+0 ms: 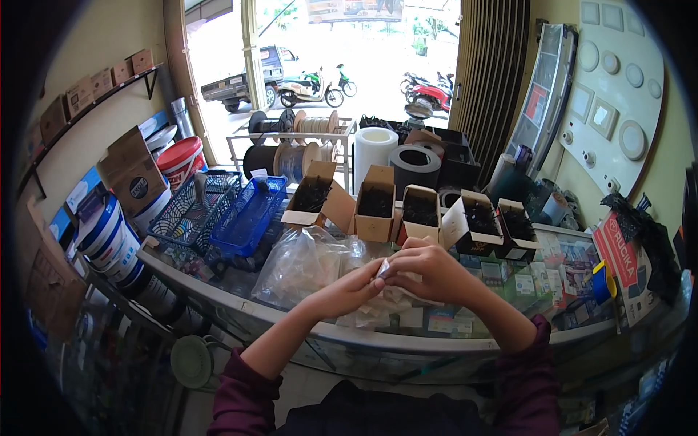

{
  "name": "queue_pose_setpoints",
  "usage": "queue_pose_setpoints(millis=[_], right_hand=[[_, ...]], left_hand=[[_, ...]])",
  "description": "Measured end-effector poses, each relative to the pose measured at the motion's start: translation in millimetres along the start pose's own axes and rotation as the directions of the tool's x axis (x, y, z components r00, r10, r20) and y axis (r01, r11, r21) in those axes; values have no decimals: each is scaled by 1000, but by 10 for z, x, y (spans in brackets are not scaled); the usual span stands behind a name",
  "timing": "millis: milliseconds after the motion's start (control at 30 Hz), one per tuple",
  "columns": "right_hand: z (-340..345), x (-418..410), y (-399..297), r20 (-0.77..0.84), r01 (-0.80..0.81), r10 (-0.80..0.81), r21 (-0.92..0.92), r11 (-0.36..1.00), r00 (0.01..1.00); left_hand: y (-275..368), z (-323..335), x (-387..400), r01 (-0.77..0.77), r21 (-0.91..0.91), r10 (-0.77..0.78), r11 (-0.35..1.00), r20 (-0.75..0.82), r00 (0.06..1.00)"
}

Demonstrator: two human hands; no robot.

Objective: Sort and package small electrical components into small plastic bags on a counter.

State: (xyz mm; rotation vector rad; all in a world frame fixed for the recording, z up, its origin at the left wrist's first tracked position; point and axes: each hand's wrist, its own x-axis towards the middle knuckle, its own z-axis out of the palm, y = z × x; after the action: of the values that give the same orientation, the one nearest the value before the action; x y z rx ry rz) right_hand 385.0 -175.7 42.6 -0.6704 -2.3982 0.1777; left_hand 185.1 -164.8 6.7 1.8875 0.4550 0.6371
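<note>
My left hand (349, 289) and my right hand (428, 270) meet above a glass display counter (376, 337). Between their fingers is a small, shiny, clear plastic packet (384, 268); its contents are too small to tell. Clear plastic bags (305, 267) lie crumpled on the glass beneath and left of my hands. Beyond them stands a row of opened cardboard boxes filled with small dark pieces, among them a brown box (375, 226) in front of my hands and a black box with white flaps (480, 240) to the right.
Blue plastic baskets (245, 234) sit at the counter's left. A white roll (375, 158), a dark roll (414, 163) and cable spools (316, 122) stand behind the boxes. A blue and yellow tape roll (604, 282) is at the right. A green stool (192, 362) stands below left.
</note>
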Motion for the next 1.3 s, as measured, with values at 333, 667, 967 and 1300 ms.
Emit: queue_pose_setpoints(millis=[333,667,967,1300], right_hand=[[-224,512,240,59,-58,57,15,998,997],[-311,1188,704,-54,35,-37,-46,998,998],[361,1281,1884,473,-424,603,-436,794,643],[405,1325,1948,431,-507,681,-457,730,592]], left_hand=[[20,-657,337,-35,-136,45,990,72,996],[-232,-1349,720,-207,210,255,955,-236,938],[-641,-1722,1068,-145,-6,133,989,-353,926],[-1066,-1772,1220,-264,-69,215,962,-402,890]])
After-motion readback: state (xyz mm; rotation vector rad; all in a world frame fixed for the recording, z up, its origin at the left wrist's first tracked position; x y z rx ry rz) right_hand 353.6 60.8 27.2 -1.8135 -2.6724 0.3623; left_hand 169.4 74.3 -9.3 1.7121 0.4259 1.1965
